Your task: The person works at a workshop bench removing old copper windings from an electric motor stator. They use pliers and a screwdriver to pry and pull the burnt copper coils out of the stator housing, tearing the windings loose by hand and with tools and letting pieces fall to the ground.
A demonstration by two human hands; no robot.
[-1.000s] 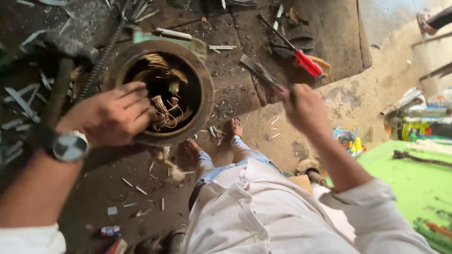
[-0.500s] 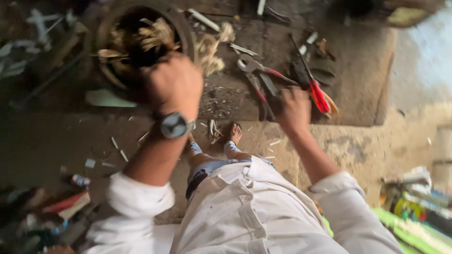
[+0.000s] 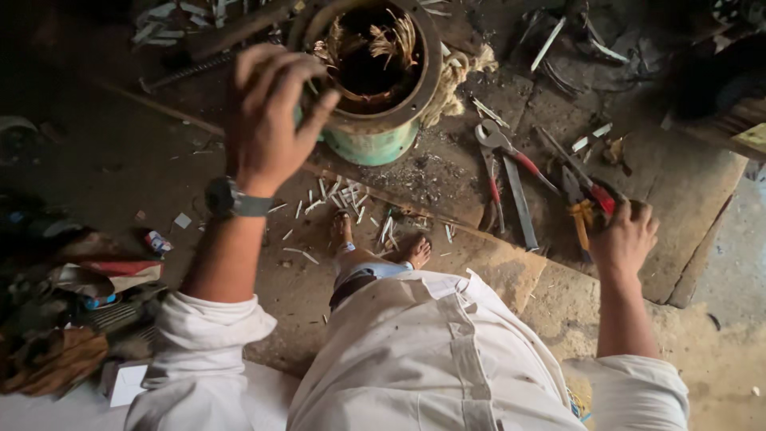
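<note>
From the head view, the left hand (image 3: 267, 120) hovers with fingers loosely spread, holding nothing, at the near-left rim of the green motor housing (image 3: 375, 88). The right hand (image 3: 626, 235) is closed around red-and-yellow tool handles (image 3: 590, 206). Red-handled pliers (image 3: 499, 156) lie on the dirty floor (image 3: 447, 172). Copper windings (image 3: 383, 40) fill the housing.

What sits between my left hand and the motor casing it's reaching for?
Nothing visible. The left hand hangs right beside the casing's rim, fingers spread; whether it touches is unclear. The right hand is apart, at the cutters.
</note>
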